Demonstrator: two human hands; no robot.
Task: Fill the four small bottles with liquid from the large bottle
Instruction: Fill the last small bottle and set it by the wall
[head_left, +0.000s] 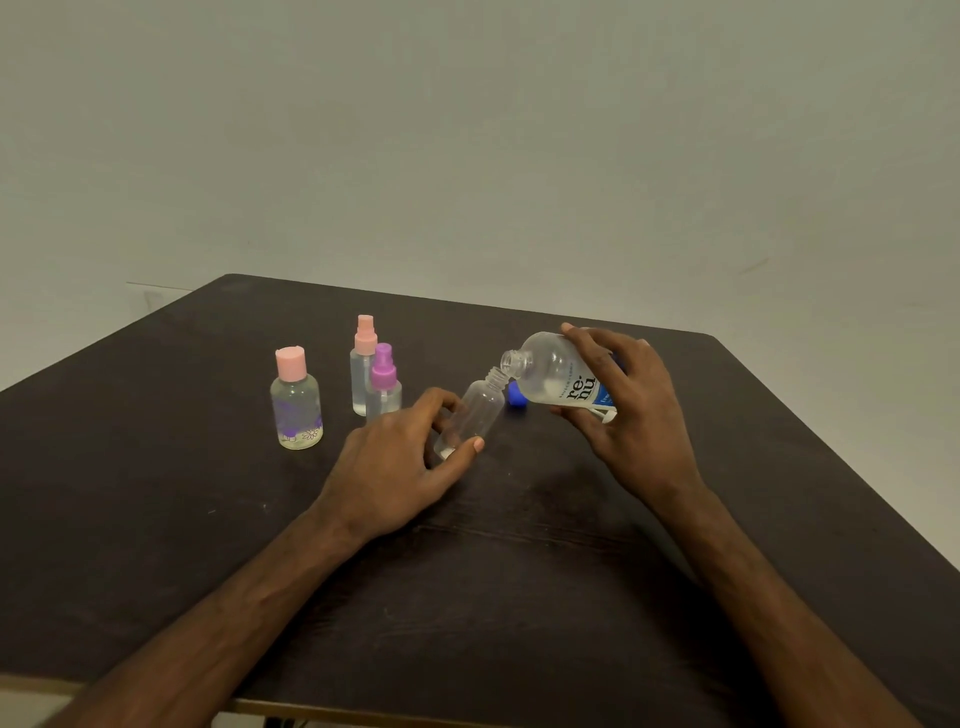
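The left hand (400, 457) grips a tilted, uncapped small bottle (475, 415); the right hand (634, 410) wraps its fingers (589, 336) round the tipped large bottle (550, 374), mouths nearly touching. A blue cap (517, 396) lies just behind. A pink-capped bottle (296, 405), pink sprayer (362, 369) and purple sprayer (384, 387) stand leftward on the worktop (156, 519).

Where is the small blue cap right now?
Head view, right of centre: the small blue plastic cap lies on the dark table, just beneath the tilted large clear bottle.
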